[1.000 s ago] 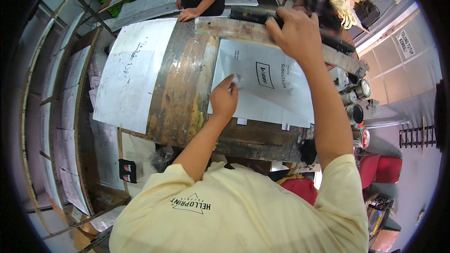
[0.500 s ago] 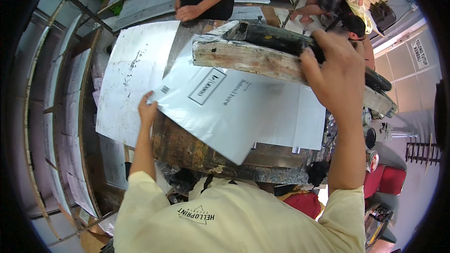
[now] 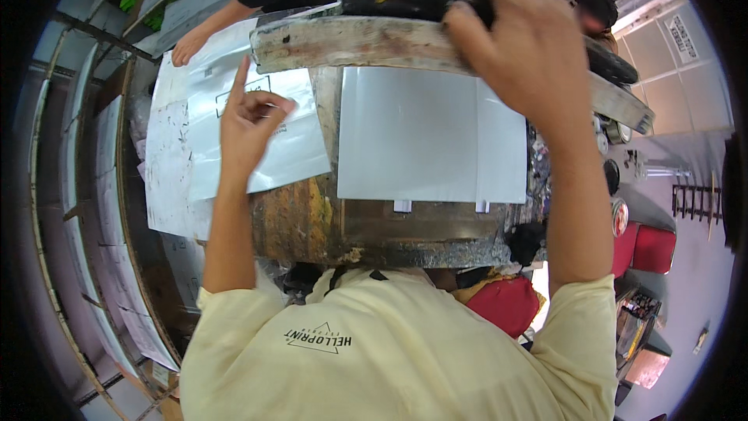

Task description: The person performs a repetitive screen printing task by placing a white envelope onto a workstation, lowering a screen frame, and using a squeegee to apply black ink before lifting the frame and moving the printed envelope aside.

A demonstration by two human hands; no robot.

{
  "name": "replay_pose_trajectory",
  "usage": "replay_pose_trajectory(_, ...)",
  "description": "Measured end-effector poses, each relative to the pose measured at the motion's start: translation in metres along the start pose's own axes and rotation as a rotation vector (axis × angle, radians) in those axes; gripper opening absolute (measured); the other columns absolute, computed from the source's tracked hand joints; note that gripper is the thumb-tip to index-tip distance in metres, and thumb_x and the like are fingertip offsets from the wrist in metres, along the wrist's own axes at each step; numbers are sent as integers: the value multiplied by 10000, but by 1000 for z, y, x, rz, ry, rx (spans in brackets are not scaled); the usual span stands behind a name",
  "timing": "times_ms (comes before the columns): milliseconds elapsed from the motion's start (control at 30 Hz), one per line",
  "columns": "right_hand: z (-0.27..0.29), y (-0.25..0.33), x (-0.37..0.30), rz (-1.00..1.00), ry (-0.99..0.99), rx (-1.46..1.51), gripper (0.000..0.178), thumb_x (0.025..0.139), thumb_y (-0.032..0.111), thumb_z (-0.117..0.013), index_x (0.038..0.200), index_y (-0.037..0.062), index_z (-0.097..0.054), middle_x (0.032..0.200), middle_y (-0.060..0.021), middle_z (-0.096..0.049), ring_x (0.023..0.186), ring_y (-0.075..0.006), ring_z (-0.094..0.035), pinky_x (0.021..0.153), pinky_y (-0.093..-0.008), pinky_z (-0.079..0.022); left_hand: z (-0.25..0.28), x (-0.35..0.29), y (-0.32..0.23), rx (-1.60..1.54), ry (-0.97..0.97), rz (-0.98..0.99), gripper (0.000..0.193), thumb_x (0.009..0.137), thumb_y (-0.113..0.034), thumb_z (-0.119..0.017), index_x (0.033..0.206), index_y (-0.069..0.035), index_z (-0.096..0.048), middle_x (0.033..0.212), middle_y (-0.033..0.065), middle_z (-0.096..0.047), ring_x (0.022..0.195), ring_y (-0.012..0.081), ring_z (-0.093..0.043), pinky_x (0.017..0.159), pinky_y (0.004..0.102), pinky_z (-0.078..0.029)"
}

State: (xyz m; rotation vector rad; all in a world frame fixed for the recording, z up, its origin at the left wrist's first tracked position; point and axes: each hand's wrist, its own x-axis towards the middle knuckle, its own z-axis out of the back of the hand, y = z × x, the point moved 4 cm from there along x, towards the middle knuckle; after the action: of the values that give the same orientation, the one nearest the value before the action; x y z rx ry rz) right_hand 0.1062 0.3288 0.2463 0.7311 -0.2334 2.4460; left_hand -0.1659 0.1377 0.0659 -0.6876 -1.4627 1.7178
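My right hand (image 3: 530, 54) is closed round the near side of a raised wooden screen-printing frame (image 3: 358, 43). A thick black bar (image 3: 413, 0) runs along the frame, under my fingers. Below the frame a blank whitish plastic sheet (image 3: 421, 132) lies on the printing table (image 3: 296, 222). My left hand (image 3: 253, 121) hovers over a printed plastic sheet (image 3: 284, 160) at the left, index finger stretched out, the other fingers curled, nothing held. This printed sheet rests on a stained white board (image 3: 167, 179).
A co-worker's hand (image 3: 187, 45) reaches toward the printed sheet's far left corner. Racks of sheets (image 3: 117, 179) stand along the left. Paint cans (image 3: 619, 214), a red chair (image 3: 653, 248) and a black rag (image 3: 523, 243) are at the right.
My left hand has carried the printed sheet left and let go of it over the white board. The co-worker's arm has reached in. My right hand still holds the frame up.
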Motion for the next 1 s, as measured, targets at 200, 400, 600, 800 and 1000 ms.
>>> replay_pose_trajectory(200, -30, 35, -104, 71, 364, 19, 473, 947, 411, -666, 1244, 42, -656, 1088, -133, -650, 1050, -334, -603, 916, -491, -449, -44, -98, -31, -65, 54, 206, 1060, 744, -199, -982, 1596, 35, -395, 1225, 140, -716, 1097, 188, -691, 956, 332, -565)
replay_pose_trajectory(400, -123, 37, -251, -21, 637, 242, 390, 955, 437, -704, 1211, 143, -697, 1040, -94, -673, 1029, -335, -639, 875, -493, -514, -75, -176, 93, 100, 48, 193, 815, 683, -242, -1010, 1372, 0, -650, 1136, 102, -749, 1027, 197, -709, 926, 352, -561)
replay_pose_trajectory(600, -182, 69, -324, -47, 631, 287, 450, 882, 358, -794, 1246, 119, -682, 1145, -99, -684, 1066, -326, -639, 850, -490, -583, -80, -189, 173, 599, 52, 65, 1017, 575, -402, -1018, 1458, -76, -632, 1099, 130, -582, 1079, 334, -564, 955, 446, -476)
replay_pose_trajectory(800, -226, 49, -293, 24, 514, 229, 519, 815, 304, -850, 1262, 106, -674, 1150, -113, -655, 1079, -345, -620, 937, -542, -554, -79, -193, 184, 692, 104, 111, 1119, 571, -478, -995, 1520, -63, -572, 1094, 140, -548, 1068, 351, -530, 942, 461, -450)
replay_pose_trajectory(1000, -325, -36, -151, -4, 391, 184, 449, 840, 295, -830, 1228, 141, -666, 1094, -74, -635, 1043, -326, -612, 870, -471, -534, -73, -197, 188, 733, 148, 144, 1146, 539, -494, -988, 1510, -43, -579, 1068, 141, -534, 1033, 359, -523, 922, 463, -443)
